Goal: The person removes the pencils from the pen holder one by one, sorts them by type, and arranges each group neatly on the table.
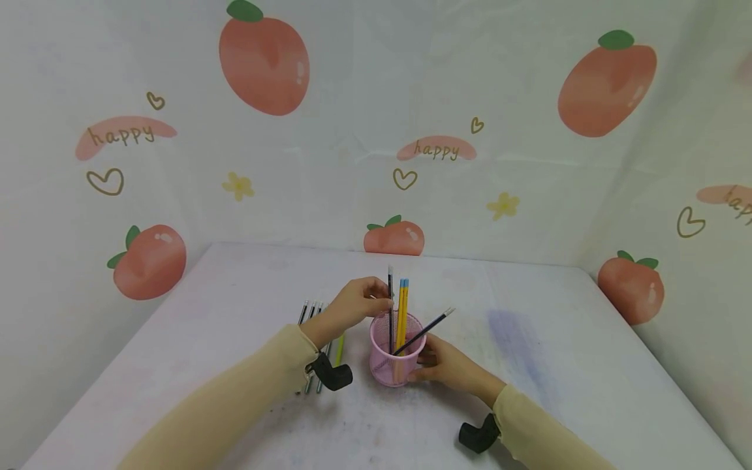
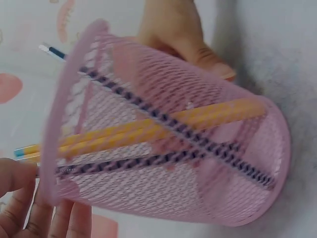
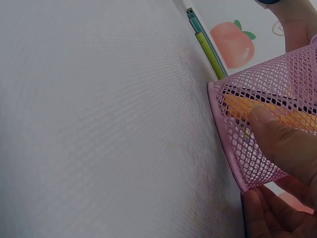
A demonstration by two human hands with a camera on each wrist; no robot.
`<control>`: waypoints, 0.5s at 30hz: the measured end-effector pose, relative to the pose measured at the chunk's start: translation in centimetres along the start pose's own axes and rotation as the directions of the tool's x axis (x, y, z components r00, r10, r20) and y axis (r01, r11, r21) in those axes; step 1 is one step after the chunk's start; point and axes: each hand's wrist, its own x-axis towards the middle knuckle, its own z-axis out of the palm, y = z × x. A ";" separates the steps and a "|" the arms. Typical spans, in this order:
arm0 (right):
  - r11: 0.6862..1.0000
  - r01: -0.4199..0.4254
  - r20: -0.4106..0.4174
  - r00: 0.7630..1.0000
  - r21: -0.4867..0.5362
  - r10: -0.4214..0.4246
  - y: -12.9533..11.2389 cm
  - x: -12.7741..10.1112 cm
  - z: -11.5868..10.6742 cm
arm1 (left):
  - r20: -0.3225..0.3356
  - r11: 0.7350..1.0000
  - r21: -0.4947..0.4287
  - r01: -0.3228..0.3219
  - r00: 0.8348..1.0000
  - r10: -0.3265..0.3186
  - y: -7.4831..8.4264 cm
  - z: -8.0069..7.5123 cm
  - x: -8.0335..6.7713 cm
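A pink mesh pen cup (image 1: 395, 358) stands on the white table (image 1: 235, 307) in the head view. My left hand (image 1: 380, 301) pinches a dark pen (image 1: 390, 281) that stands upright in the cup. My right hand (image 1: 426, 367) grips the cup's right side, thumb pressed on the mesh. Two yellow pencils (image 1: 402, 310) and a second dark pen (image 1: 431, 324), which leans right, are in the cup. The left wrist view shows the cup (image 2: 198, 198) close up with the yellow pencils (image 2: 148, 130) and dark pens (image 2: 173, 125) inside. In the right wrist view my thumb (image 3: 282, 141) lies on the cup (image 3: 247, 94).
Several pens (image 1: 310, 312) and a yellow-green pen (image 1: 339, 341) lie on the table left of the cup, under my left wrist. The green pen (image 3: 210, 54) also shows in the right wrist view. Peach-print cloth walls (image 1: 376, 130) close in the back and sides.
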 end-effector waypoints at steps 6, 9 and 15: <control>1.000 -0.013 -0.002 1.000 0.007 0.013 0.0 0.0 0.0 | -0.021 0.995 -0.091 -0.040 0.999 0.038 1.0 -1.3 0.0; 1.000 -0.023 0.000 1.000 0.017 0.023 0.0 0.1 0.0 | -0.038 0.988 -0.140 -0.063 0.998 0.058 1.7 -2.1 0.0; 1.000 -0.027 0.000 1.000 0.015 0.027 -0.2 0.1 0.0 | -0.096 0.964 -0.244 -0.108 0.992 0.087 2.9 -3.7 -0.2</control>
